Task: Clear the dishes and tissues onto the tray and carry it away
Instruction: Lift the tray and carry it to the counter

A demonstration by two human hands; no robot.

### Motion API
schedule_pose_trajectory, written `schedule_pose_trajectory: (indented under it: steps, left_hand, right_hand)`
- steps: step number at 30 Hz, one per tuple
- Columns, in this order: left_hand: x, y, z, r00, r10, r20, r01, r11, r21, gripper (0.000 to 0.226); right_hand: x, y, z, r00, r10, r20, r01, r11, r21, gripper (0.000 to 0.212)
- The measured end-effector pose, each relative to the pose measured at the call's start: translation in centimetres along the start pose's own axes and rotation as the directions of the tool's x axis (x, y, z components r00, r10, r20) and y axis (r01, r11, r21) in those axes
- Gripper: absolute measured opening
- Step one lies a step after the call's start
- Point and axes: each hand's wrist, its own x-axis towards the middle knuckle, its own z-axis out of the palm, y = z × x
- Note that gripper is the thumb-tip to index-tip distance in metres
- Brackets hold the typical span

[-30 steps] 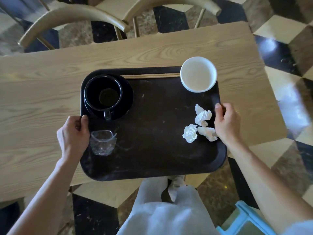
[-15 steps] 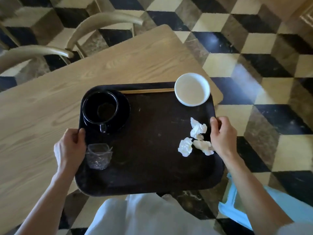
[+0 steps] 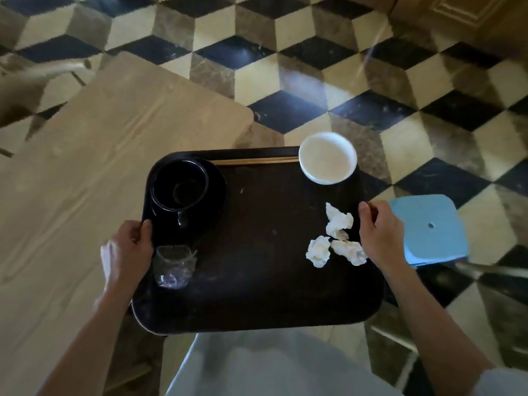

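A dark brown tray point(image 3: 265, 281) is held up in front of me, mostly past the table's edge and over the floor. My left hand point(image 3: 128, 250) grips its left rim and my right hand point(image 3: 380, 238) grips its right rim. On it sit a black cup point(image 3: 180, 187) on a black saucer point(image 3: 217, 190) at the far left, a white bowl point(image 3: 327, 157) at the far right corner, chopsticks point(image 3: 254, 160) along the far edge, a crumpled clear plastic cup point(image 3: 174, 265) by my left hand, and three crumpled white tissues point(image 3: 334, 238) by my right hand.
The wooden table point(image 3: 85, 167) lies to the left. A light blue stool point(image 3: 428, 230) stands just right of the tray. A wooden chair back point(image 3: 51, 68) shows blurred at the far left. Chequered marble floor point(image 3: 314, 81) spreads ahead and right.
The tray has left the tabletop and swung right, away from the table, with both hands still on its rims. The view has turned toward the open floor; the blue stool is now beside the tray.
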Motion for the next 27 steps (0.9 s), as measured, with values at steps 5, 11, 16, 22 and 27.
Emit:
schedule_pose_trajectory:
  steps: [5, 11, 16, 22, 27]
  left_hand:
    - [-2.9, 3.4, 2.1, 0.993, 0.094, 0.071, -0.095, 0.996, -0.001, 0.026]
    - [-4.7, 7.0, 4.0, 0.968, 0.199, 0.155, -0.197, 0.98, -0.025, 0.026]
    - [-4.2, 9.5, 5.0, 0.933, 0.296, 0.203, -0.295, 0.955, -0.04, 0.022]
    - [-1.0, 11.0, 5.9, 0.898, 0.379, 0.223, -0.378, 0.925, -0.05, 0.023]
    - [2.7, 11.8, 6.0, 0.869, 0.45, 0.204, -0.449, 0.892, -0.057, 0.021]
  right_hand:
    - [-3.5, 5.3, -4.1, 0.993, 0.112, -0.044, -0.108, 0.991, 0.081, 0.026]
    - [-7.1, 8.9, -7.7, 0.961, 0.26, -0.092, -0.251, 0.963, 0.099, 0.024]
    - [-8.7, 10.2, -9.3, 0.928, 0.345, -0.138, -0.333, 0.938, 0.1, 0.025]
    - [-9.4, 9.0, -8.7, 0.89, 0.422, -0.171, -0.404, 0.906, 0.13, 0.029]
    - [-8.6, 7.2, -6.8, 0.874, 0.445, -0.195, -0.426, 0.895, 0.134, 0.032]
